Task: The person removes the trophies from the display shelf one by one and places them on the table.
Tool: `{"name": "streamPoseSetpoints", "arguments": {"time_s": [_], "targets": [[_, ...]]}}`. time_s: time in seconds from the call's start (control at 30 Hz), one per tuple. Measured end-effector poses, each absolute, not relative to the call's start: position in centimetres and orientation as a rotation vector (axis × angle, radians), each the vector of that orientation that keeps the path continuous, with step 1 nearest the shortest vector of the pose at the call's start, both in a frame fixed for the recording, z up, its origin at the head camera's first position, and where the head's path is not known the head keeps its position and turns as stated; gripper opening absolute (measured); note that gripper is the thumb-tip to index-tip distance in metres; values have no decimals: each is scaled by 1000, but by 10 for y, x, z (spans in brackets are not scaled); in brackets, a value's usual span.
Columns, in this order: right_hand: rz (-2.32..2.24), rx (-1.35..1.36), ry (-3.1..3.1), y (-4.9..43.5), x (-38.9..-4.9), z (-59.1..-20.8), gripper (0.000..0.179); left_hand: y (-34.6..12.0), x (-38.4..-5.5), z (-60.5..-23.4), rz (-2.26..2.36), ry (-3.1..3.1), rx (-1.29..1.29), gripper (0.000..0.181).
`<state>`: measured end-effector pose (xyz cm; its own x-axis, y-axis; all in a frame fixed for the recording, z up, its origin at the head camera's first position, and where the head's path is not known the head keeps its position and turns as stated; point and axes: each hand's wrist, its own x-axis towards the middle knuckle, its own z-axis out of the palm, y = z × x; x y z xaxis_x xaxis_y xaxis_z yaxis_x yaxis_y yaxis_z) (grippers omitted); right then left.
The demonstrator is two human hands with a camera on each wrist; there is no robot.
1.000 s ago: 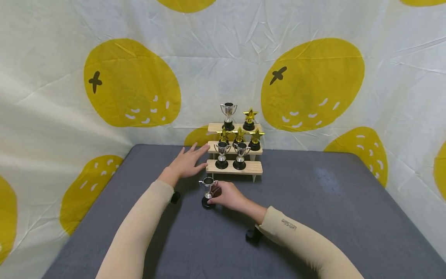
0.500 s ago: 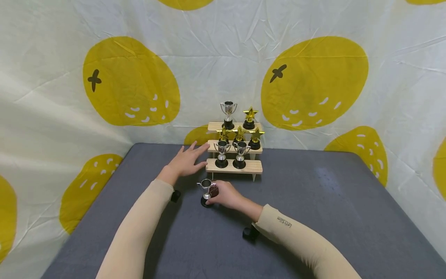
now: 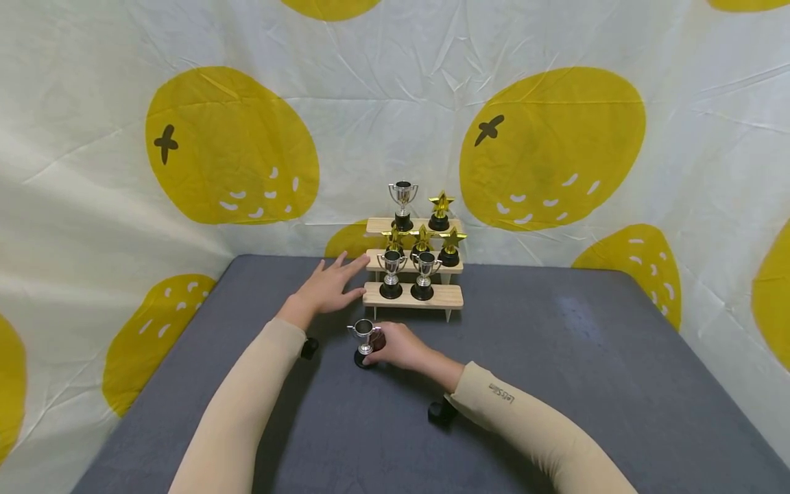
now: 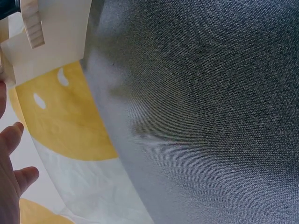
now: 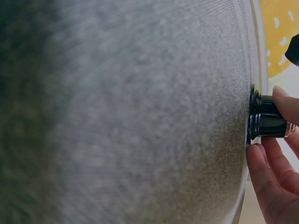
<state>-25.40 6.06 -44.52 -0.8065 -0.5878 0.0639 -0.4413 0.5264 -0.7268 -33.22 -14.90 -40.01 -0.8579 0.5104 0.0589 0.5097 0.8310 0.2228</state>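
On the tabletop [image 3: 524,357], before the wooden shelf [image 3: 372,296]: I have one silver cup [image 3: 364,331] standing upright, near the left end of the bottom plank [image 3: 453,295] and just in front of it.
Right hand [image 3: 400,346]: pinching that cup low down; my right wrist view gives me the thumb on one side of the black base [image 5: 272,116] and fingers on the other, the base appearing flat against the grey cloth [image 5: 154,107].
Left hand [image 3: 327,285]: spread, fingers straight, at the shelf's left end; I cannot tell whether the fingertips touch the wood.
Bottom plank: two more silver cups [image 3: 391,274], upright, side by side.
Middle plank [image 3: 455,268]: three gold stars [image 3: 452,241] on black bases, in a row, partly hidden from me by the cups in front.
Top plank [image 3: 378,225]: a handled silver trophy [image 3: 403,197] at left, a single gold star [image 3: 441,205] at right.
Sleeves [image 3: 231,398]: both beige, with lettering on the right one.
Backdrop [image 3: 382,137]: white cloth printed with big yellow shapes.
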Motion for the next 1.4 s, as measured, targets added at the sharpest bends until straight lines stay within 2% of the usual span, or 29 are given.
{"name": "streamPoseSetpoints", "arguments": {"time_s": [0.7,1.4], "targets": [[-1183,-891,2518,92,-251,-432,39,-148,-332,-400,359,3003,841,73],[-1432,-780,2536,142,-259,-421,38,-149,-336,-406,355,3017,864,76]]}}
